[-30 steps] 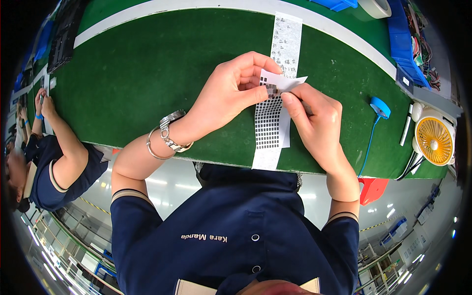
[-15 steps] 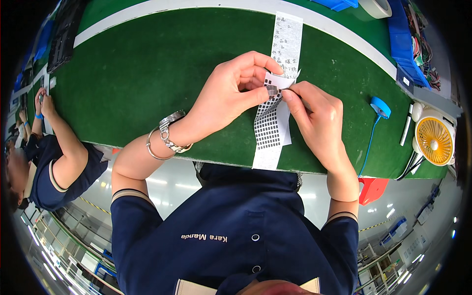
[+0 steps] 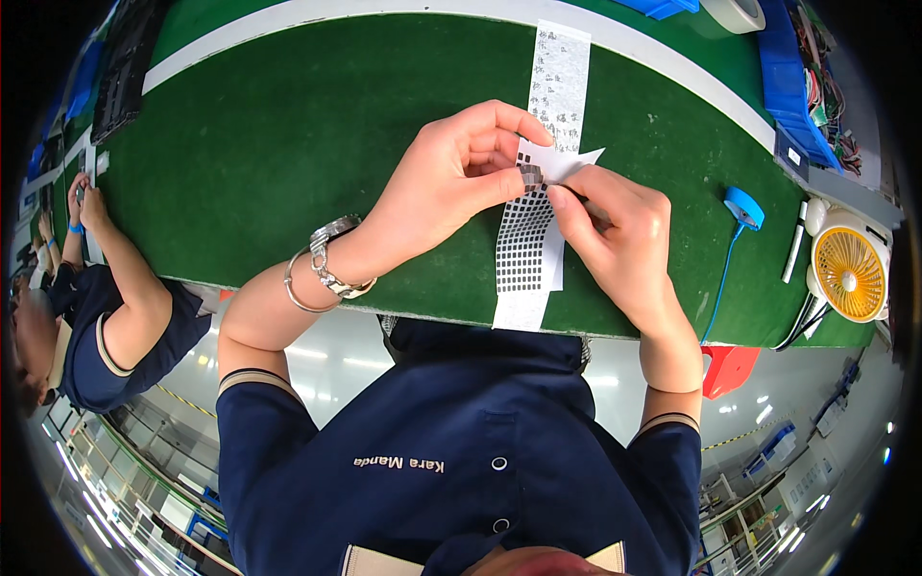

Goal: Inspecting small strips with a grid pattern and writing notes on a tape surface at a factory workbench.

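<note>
My left hand [image 3: 461,168] pinches the upper end of a white sticker sheet [image 3: 521,250] printed with rows of small black squares. Several dark grey squares cover the tip of my left thumb. Closed at the sheet's right edge is my right hand [image 3: 619,216], thumb and forefinger pressed together there. A pointed white corner of the sheet sticks out above those fingers; a small dark bit shows beside them, too small to name. Beneath it all lies a long white paper strip [image 3: 560,82] with handwriting, running from the far side to the table's near edge.
The green table [image 3: 288,134] carries a white fan with a yellow grille [image 3: 849,274], a blue disc on a cord [image 3: 743,209] and a white pen-like stick [image 3: 795,242] at right. Blue bins [image 3: 797,86] stand far right. Another person's arm [image 3: 130,254] is at left.
My right hand has shifted slightly down, and the sheet's white corner now points out further right above it. My left hand holds its place.
</note>
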Motion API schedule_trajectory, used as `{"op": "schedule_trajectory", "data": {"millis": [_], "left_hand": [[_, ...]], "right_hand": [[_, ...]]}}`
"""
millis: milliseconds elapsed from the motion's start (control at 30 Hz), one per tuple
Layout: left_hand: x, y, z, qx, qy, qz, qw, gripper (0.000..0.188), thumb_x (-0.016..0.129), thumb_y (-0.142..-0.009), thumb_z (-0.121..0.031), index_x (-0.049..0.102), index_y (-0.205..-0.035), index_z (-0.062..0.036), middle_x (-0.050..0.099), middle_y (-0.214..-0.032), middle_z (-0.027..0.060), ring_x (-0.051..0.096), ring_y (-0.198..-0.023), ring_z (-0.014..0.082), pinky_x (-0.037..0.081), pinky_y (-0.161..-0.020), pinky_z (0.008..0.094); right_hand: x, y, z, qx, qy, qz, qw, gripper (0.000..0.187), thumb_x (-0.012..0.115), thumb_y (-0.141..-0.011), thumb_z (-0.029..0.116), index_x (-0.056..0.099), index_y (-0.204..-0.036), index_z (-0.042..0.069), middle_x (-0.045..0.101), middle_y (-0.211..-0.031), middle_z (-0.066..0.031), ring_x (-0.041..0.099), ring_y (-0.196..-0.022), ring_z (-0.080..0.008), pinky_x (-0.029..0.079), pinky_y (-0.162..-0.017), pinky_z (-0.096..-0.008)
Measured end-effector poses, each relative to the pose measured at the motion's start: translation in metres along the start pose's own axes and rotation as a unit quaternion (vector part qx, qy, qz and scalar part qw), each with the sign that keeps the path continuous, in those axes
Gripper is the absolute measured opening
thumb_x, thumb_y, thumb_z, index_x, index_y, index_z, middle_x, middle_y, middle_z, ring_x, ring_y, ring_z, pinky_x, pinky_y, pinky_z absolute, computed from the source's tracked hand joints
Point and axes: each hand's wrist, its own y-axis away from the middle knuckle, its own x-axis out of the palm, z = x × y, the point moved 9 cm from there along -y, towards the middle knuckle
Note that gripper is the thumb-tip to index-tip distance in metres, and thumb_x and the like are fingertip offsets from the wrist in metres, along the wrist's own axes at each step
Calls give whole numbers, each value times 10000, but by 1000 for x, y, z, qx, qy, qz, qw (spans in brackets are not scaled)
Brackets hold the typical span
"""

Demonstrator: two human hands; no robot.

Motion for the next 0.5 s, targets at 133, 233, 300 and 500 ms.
{"op": "schedule_trajectory", "data": {"millis": [133, 233, 300, 500], "left_hand": [[1, -1, 3, -8, 23, 12, 1000, 296, 598, -930, 16, 558, -1221, -23, 666, -1041, 24, 619, -952, 65, 503, -854, 226], [1, -1, 3, -8, 21, 13, 1000, 291, 598, -935, 6, 558, -1222, -25, 665, -1038, 22, 617, -953, 64, 500, -856, 224], [1, -1, 4, -7, 24, 13, 1000, 293, 601, -935, 3, 558, -1224, -25, 664, -1037, 19, 617, -951, 63, 500, -855, 223], [0, 1, 2, 3, 3, 4, 1000, 303, 614, -926, 7, 560, -1223, -21, 663, -1034, 16, 612, -941, 58, 499, -842, 221]], "right_hand": [[5, 2, -6, 36, -39, 22, 998, 108, 717, -863, 127, 693, -866, 21, 597, -637, -87, 535, -473, -186, 407, -459, -312], [7, 2, -8, 43, -48, 26, 998, 115, 708, -872, 133, 698, -882, 19, 595, -637, -91, 532, -474, -188, 408, -465, -312], [7, 2, -8, 47, -50, 28, 997, 117, 705, -876, 136, 701, -886, 20, 594, -637, -93, 533, -475, -192, 411, -468, -314], [8, 2, -5, 22, -19, 17, 999, 111, 726, -868, 138, 710, -890, 31, 611, -648, -98, 567, -489, -216, 433, -470, -328]]}}
